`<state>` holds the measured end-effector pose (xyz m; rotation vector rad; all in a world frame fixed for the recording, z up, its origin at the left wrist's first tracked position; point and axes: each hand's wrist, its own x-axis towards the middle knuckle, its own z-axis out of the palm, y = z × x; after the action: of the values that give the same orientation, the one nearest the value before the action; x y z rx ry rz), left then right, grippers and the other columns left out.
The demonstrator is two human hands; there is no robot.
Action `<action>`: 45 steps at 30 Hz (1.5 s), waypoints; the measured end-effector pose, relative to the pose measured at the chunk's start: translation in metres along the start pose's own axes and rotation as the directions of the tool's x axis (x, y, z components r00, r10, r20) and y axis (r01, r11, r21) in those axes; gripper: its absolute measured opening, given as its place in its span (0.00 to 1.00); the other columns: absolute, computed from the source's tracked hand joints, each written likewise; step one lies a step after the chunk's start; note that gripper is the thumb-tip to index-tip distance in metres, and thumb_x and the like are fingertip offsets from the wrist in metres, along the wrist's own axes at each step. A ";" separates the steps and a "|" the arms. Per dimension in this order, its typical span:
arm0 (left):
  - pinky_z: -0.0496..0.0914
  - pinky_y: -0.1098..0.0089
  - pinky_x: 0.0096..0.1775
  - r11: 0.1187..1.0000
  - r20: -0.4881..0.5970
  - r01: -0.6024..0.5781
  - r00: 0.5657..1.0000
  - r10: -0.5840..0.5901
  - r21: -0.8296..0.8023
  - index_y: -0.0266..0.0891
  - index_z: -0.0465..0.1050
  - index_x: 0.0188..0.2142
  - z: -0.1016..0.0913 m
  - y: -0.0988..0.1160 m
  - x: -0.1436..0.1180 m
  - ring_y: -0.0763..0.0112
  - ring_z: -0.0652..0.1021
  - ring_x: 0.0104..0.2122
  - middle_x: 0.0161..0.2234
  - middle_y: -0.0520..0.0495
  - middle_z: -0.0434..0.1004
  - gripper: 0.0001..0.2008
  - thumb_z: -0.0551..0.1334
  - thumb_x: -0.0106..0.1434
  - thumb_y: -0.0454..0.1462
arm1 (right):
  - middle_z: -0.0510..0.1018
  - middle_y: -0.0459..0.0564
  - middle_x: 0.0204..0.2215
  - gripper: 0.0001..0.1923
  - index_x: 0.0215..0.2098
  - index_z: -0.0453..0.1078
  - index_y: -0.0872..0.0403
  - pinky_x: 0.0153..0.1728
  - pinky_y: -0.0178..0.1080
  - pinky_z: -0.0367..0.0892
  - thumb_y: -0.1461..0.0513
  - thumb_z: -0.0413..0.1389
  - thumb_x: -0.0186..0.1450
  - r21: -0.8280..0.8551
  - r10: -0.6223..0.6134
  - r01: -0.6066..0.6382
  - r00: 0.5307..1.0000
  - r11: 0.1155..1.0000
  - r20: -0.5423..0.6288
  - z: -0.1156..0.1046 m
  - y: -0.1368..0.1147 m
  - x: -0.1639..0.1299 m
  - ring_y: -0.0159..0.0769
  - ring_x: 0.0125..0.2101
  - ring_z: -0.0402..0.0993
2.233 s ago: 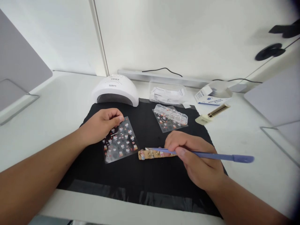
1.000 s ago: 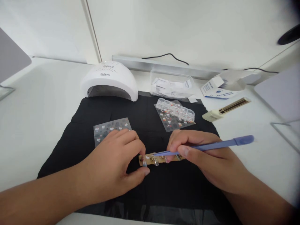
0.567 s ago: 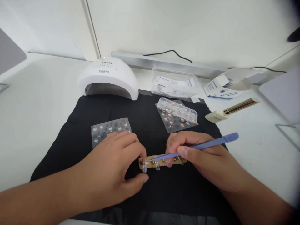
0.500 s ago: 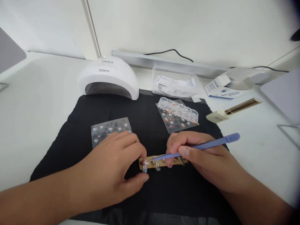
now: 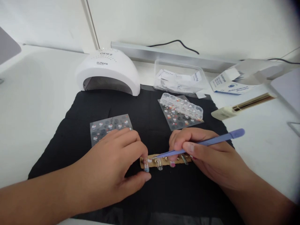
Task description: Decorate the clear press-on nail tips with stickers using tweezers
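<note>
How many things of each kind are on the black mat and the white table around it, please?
Sticker sheets: 2
Strip of nail tips: 1
Blue tweezers: 1, in the right hand
Clear bead box: 1
Nail lamp: 1
Clear tub of packets: 1
Cardboard box: 1
Nail file: 1
Total: 9
</note>
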<state>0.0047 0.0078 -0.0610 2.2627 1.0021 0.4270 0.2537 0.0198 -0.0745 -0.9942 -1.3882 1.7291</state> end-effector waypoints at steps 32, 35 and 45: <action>0.65 0.63 0.38 0.999 -0.025 -0.022 0.999 0.022 0.025 0.40 0.71 0.37 0.001 0.000 0.002 0.64 0.72 0.36 0.35 0.48 0.71 0.03 0.63 0.63 0.35 | 0.80 0.48 0.24 0.10 0.31 0.77 0.52 0.30 0.36 0.69 0.56 0.60 0.66 0.012 0.018 -0.018 1.000 1.000 -0.004 0.001 0.001 0.001 0.35 0.28 0.76; 0.65 0.63 0.38 1.000 -0.031 -0.023 0.999 0.023 0.017 0.40 0.71 0.36 0.001 0.000 0.002 0.64 0.72 0.36 0.35 0.48 0.71 0.02 0.63 0.63 0.35 | 0.81 0.47 0.24 0.09 0.31 0.77 0.52 0.30 0.37 0.70 0.56 0.61 0.65 0.047 0.019 -0.018 1.000 0.999 -0.012 0.000 0.001 0.000 0.36 0.28 0.76; 0.64 0.62 0.39 1.000 -0.025 -0.021 0.999 0.021 0.005 0.41 0.70 0.36 0.001 -0.002 0.001 0.64 0.72 0.36 0.35 0.50 0.70 0.03 0.64 0.63 0.35 | 0.80 0.46 0.25 0.10 0.31 0.77 0.51 0.30 0.35 0.68 0.55 0.60 0.66 -0.015 0.024 -0.024 1.000 1.000 -0.001 0.001 0.000 0.000 0.34 0.28 0.75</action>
<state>0.0052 0.0091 -0.0630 2.2793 0.9939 0.4633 0.2528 0.0194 -0.0745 -1.0237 -1.3954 1.7382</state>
